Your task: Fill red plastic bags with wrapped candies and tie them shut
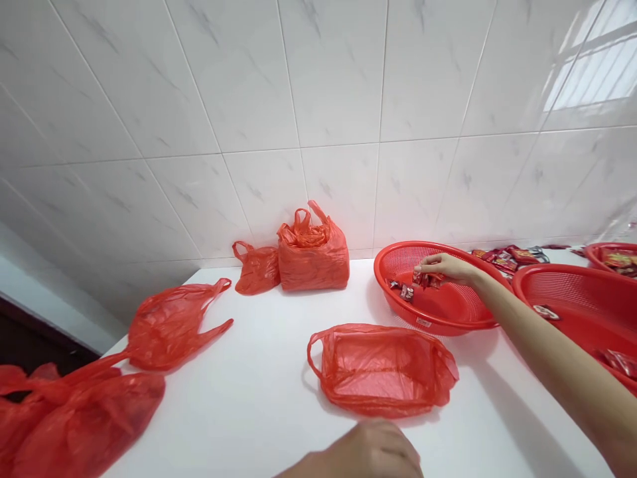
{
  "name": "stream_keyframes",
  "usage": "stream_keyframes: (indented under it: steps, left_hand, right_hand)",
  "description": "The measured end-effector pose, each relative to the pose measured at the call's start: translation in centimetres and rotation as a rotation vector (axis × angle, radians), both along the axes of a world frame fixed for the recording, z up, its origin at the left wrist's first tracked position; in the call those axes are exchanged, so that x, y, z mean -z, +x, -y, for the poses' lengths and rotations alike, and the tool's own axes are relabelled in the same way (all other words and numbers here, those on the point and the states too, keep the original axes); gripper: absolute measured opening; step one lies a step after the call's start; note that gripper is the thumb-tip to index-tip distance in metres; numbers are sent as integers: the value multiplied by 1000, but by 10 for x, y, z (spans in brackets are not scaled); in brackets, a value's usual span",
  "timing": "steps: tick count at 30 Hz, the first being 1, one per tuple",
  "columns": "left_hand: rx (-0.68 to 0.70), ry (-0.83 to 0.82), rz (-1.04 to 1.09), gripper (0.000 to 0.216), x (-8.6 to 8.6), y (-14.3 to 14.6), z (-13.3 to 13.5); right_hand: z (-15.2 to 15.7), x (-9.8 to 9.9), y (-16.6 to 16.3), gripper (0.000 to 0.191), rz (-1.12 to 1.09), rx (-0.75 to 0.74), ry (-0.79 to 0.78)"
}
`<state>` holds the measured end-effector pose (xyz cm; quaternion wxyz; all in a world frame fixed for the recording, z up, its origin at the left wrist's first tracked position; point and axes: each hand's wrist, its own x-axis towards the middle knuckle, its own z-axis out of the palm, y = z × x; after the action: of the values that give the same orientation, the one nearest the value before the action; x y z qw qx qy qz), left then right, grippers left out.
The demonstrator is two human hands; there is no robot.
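Observation:
My right hand reaches over a red mesh basket, its fingers closed on small red-wrapped snack packets. A few more small packets lie at the left inside the basket. In front of the basket an opened red plastic bag lies on the white table, its mouth spread upward and no packets visible inside. My left hand is at the bottom edge, just nearer than the bag, with curled fingers pressed together. Its fingertips are cut off by the frame, so any held thing is hidden.
A filled red bag and a smaller red bag stand against the tiled wall. Loose red bags lie at the left. A second red basket with packets is at the right, with a packet pile behind.

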<state>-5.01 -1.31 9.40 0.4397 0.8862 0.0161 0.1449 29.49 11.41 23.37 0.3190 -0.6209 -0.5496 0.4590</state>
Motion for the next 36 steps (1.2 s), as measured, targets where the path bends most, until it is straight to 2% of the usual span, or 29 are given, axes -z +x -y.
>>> stream_keyframes:
  steps: [2,5,7,9,11,12,16,19,23,26,33,36]
  left_hand:
    - [-103,156,107,23,-21,-9,-11]
    - [-278,221,194,24,-54,-25,-26]
    - [-431,200,209,23,-69,-34,-36]
    - [-586,189,192,22,-75,-39,-45]
    - [-686,199,161,23,-75,-40,-53]
    - [-713,208,151,23,-74,-40,-56]
    - [-742,231,157,22,-70,-36,-63]
    - [-765,260,148,23,-67,-35,-67]
    - [-819,326,132,23,-61,-37,-72]
    - [-857,315,119,22,-53,-39,-74]
    - [-929,216,2,28,-39,-44,-79]
    - [-886,159,-30,31,-39,-44,-80]
  right_hand:
    - [8,-9,-7,58,-80,9,70]
    - [25,-23,-29,53,-195,-16,188]
    - [39,-31,-51,47,-184,-136,190]
    - [51,-34,-75,43,-133,-313,149]
    - [61,-31,-97,42,-30,-501,126]
    - [64,-27,-106,40,50,-549,160]
    - [70,-5,-129,35,321,-532,321]
    - [75,7,-136,35,321,-547,292]
    - [82,14,-147,41,370,-530,356]
    - [85,18,-154,46,411,-482,375]
    - [87,36,-148,30,193,-328,436]
    - [90,44,-143,32,161,-387,440]
